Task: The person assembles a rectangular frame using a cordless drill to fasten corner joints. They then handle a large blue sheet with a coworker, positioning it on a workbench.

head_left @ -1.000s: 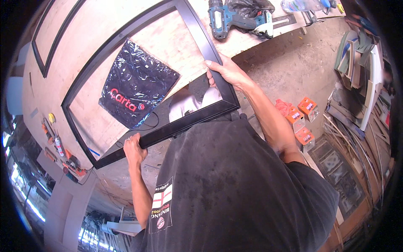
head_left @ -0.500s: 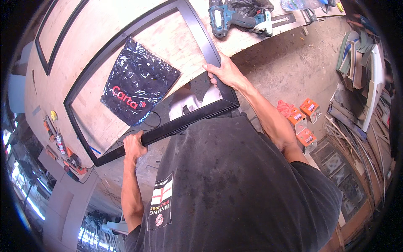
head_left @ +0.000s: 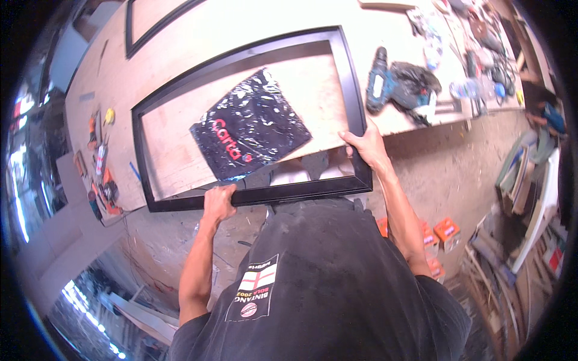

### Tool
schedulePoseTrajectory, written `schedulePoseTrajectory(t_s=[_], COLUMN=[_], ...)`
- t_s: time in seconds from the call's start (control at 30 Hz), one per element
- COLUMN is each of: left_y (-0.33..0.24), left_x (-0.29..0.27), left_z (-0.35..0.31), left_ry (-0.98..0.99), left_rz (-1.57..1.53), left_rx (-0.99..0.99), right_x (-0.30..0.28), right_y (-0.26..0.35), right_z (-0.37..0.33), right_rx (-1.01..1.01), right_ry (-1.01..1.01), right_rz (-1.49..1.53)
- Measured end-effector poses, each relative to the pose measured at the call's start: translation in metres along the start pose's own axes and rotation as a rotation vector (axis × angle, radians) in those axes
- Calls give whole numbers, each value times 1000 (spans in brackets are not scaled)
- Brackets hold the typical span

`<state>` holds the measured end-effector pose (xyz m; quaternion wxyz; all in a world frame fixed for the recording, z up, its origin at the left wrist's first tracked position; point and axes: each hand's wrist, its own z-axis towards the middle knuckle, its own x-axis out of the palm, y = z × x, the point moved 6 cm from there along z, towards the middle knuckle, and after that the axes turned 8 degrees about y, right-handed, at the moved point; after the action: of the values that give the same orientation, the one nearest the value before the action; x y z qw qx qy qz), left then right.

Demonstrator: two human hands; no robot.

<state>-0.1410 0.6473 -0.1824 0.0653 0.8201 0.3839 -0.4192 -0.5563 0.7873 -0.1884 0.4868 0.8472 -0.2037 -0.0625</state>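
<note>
From my remote seat I am watching both bare hands supporting a black rectangular frame (head_left: 301,192) at the near edge of the pale wooden surface (head_left: 271,18). The left hand (head_left: 220,203) is gripping the near rail left of its middle, its fingers curling over the top. The right hand (head_left: 367,146) is clasping the right-hand rail above the near corner, its thumb lying across the bar. The near rail is sitting beyond the edge, close to the dark shirt (head_left: 337,271); I am not able to tell whether the far rail is touching the wood. Through the opening I am seeing a shiny dark plastic packet (head_left: 253,129) lying on the surface. A blue-and-black drill (head_left: 378,84) is resting to the right, next to a crumpled black bag (head_left: 415,81), and a clear bottle (head_left: 472,89) is lying farther right. A second black frame (head_left: 129,36) is showing at the far left.
</note>
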Motion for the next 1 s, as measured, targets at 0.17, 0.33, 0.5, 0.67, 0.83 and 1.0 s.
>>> schedulePoseTrajectory(t_s=[0.17, 0.33, 0.5, 0.67, 0.83, 1.0], left_y=[13, 31, 32, 35, 37, 33], left_x=[15, 12, 17, 25, 34, 21], left_z=[14, 21, 6, 8, 11, 1], left_ry=[-134, -256, -435, -500, -502, -551], left_rz=[-57, -103, -219, -194, -223, -277], left_rx=[-41, -47, -24, -17, 19, 28], right_x=[5, 1, 36, 151, 169, 188], right_y=[-17, -32, 26, 39, -7, 85], right_z=[52, 86, 53, 68, 128, 112], right_rx=[-54, -135, -247, -280, -18, -277], right_ry=[-3, -157, -507, -188, 2, 160], right_rz=[-158, -602, -1216, -1170, -970, -458])
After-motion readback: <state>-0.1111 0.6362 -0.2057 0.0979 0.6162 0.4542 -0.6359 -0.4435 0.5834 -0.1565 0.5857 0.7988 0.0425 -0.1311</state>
